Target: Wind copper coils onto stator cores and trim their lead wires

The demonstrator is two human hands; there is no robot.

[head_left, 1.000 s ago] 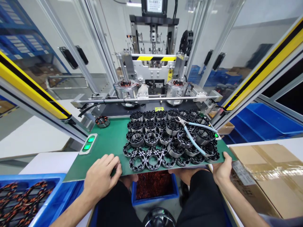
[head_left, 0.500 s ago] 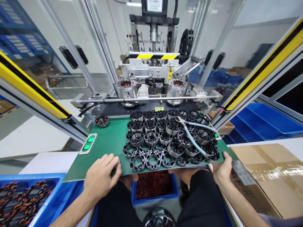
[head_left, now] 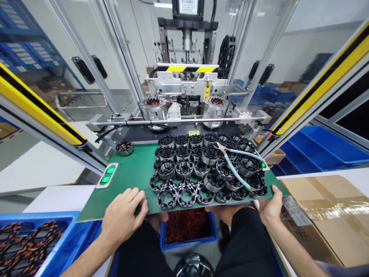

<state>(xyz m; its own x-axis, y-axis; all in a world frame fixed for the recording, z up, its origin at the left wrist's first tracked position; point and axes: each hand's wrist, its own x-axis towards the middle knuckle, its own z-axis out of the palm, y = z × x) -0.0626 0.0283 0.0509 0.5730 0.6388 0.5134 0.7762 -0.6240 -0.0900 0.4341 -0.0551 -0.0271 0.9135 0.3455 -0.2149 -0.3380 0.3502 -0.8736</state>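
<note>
My left hand [head_left: 125, 211] rests at the front edge of the green tabletop [head_left: 138, 165]. Its fingers are curled in, and nothing shows in them. At the right front corner, my right hand [head_left: 271, 206] grips the table edge, thumb on top and the other fingers hidden below. Between the hands stand several rows of bare stator cores [head_left: 184, 168] with black insulating liners, some stacked. Side cutters [head_left: 238, 175] with light blue handles lie open across the cores at the right. A copper-wound stator [head_left: 124, 148] sits alone at the back left.
Behind the table stands a winding machine [head_left: 187, 82] with two silver fixtures, each bearing a wound stator. Green-lit button panels flank the tabletop. A blue bin [head_left: 66, 217] of wound stators is at left, a cardboard box [head_left: 325, 215] at right, and a blue scrap bin [head_left: 215, 231] below.
On the machine's right side, a silver arm that was tilted upward now lies level. Both hands, the cores and the cutters stay where they were.
</note>
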